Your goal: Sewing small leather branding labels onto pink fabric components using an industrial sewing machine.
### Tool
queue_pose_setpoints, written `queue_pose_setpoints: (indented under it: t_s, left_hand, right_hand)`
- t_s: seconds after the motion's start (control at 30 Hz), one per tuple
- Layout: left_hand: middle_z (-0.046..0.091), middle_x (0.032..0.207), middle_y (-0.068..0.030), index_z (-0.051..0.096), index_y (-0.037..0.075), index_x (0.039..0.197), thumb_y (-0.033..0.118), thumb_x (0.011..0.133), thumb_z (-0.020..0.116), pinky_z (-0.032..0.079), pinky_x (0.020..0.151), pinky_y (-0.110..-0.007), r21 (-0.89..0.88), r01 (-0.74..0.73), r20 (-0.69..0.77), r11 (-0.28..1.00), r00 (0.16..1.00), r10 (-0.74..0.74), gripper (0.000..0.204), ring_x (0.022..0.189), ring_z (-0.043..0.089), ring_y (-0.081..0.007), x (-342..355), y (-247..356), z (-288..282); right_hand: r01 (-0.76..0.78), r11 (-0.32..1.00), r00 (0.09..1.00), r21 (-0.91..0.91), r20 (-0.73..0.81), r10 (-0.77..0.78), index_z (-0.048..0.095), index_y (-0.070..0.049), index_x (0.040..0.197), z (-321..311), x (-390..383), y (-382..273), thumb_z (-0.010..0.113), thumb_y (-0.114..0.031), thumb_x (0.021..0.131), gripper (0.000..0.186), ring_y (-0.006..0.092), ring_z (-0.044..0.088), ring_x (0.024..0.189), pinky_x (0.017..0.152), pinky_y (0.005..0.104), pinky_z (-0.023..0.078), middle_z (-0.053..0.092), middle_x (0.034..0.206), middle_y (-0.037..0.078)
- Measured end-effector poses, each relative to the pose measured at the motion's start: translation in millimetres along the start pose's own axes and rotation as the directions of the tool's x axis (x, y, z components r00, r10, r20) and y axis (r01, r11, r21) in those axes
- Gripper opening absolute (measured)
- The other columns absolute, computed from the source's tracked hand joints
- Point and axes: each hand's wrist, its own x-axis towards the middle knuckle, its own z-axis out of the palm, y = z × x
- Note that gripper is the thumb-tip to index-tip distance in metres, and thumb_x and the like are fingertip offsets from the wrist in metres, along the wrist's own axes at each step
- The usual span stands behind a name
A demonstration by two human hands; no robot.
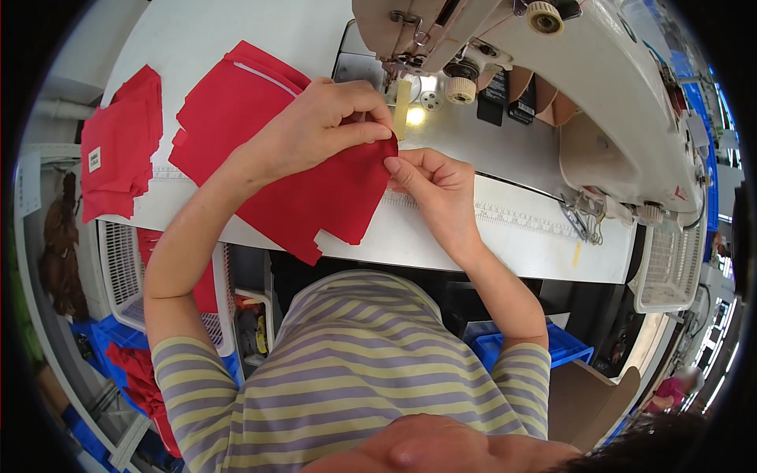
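Both my hands pinch the edge of a red fabric piece (307, 193) just in front of the sewing machine (489, 47). My left hand (331, 118) grips its upper corner between thumb and fingers. Close beside it, my right hand (434, 177) holds the same edge a little lower, thumb against forefinger. The rest of the cloth hangs down to the left over the table's front edge. Under it and to the upper left lies more red fabric (225, 83) with a white strip on it. The machine's needle area is just beyond my fingers, lit by a small lamp.
A stack of red cut pieces (122, 150) with a white label lies at the table's left. A printed ruler strip (520, 217) runs along the table (505, 256). White baskets (122, 268) hang below at left and right. Small scissors-like metal snips (576, 221) lie at right.
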Motion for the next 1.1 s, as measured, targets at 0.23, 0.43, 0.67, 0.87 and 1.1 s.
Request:
queue_pose_setpoints:
  t_s: [0.23, 0.43, 0.67, 0.87, 1.1]
  left_hand:
    - [0.062, 0.077, -0.0012, 0.065, 0.000, 0.090, 0.012, 0.089, 0.062, 0.042, 0.064, -0.023, -0.233, 0.192, 0.065, 0.953, 0.981, -0.181, 0.012, 0.071, 0.055, -0.0072, 0, -2, -2]
    - [0.061, 0.073, -0.0009, 0.064, -0.001, 0.088, 0.012, 0.089, 0.062, 0.043, 0.063, -0.023, -0.194, 0.221, 0.138, 0.956, 0.971, -0.197, 0.013, 0.068, 0.054, -0.0071, 8, -12, -10]
    - [0.063, 0.071, -0.0072, 0.067, -0.001, 0.080, 0.013, 0.080, 0.066, 0.046, 0.064, -0.028, 0.072, 0.148, 0.025, 0.986, 0.988, -0.150, 0.014, 0.067, 0.058, -0.0156, 33, -31, -5]
    - [0.066, 0.073, -0.0073, 0.067, -0.003, 0.079, 0.008, 0.078, 0.067, 0.047, 0.067, -0.028, 0.098, 0.122, -0.110, 0.988, 0.988, -0.112, 0.011, 0.069, 0.060, -0.0155, 34, -42, 5]
    - [0.065, 0.066, -0.0098, 0.068, 0.000, 0.075, 0.012, 0.070, 0.069, 0.047, 0.058, -0.032, 0.056, 0.259, -0.113, 0.964, 0.961, -0.252, 0.013, 0.061, 0.062, -0.0214, 40, -37, 0]
  right_hand:
    - [0.089, 0.993, 0.994, -0.076, -0.053, -0.094, 0.065, 0.005, 0.100, 2, -2, 6, 0.062, -0.006, 0.092, 0.015, 0.0090, 0.065, 0.077, 0.072, 0.0237, 0.053, 0.071, 0.088, 0.010]
    - [0.434, 0.646, 0.863, -0.628, 0.083, -0.498, 0.063, 0.001, 0.100, 6, 2, 8, 0.063, 0.000, 0.086, 0.015, 0.0208, 0.069, 0.077, 0.067, 0.0301, 0.055, 0.070, 0.084, 0.015]
    - [0.670, -0.202, 0.452, -0.714, 0.609, -0.652, 0.064, -0.001, 0.096, -27, 54, 17, 0.063, -0.005, 0.070, 0.027, 0.0248, 0.065, 0.079, 0.065, 0.0344, 0.051, 0.067, 0.093, 0.012]
    - [0.586, -0.236, 0.503, -0.775, 0.576, -0.644, 0.068, -0.005, 0.094, -28, 54, 13, 0.070, -0.007, 0.066, 0.029, 0.0142, 0.057, 0.072, 0.067, 0.0301, 0.040, 0.068, 0.096, 0.004]
    - [0.526, -0.247, 0.531, -0.814, 0.541, -0.652, 0.068, -0.007, 0.094, -23, 52, 15, 0.071, -0.009, 0.064, 0.030, 0.0125, 0.059, 0.073, 0.071, 0.0311, 0.040, 0.070, 0.100, 0.002]
